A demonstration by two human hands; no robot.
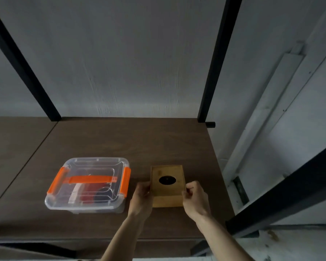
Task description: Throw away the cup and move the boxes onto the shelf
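Note:
A small wooden box (pixel 167 187) with a dark round spot on its lid rests on the brown shelf board (pixel 120 144), near its right end. My left hand (pixel 142 199) grips the box's left side and my right hand (pixel 195 199) grips its right side. To the left of it stands a clear plastic box (pixel 88 183) with an orange handle and orange clips, its lid closed, with red and dark items inside. No cup is in view.
Black metal posts (pixel 217 59) of the shelf frame rise at the back left and back right. A black frame bar (pixel 282 200) slants across the lower right. A grey wall stands behind, with a white cable duct (pixel 267 117) on the right.

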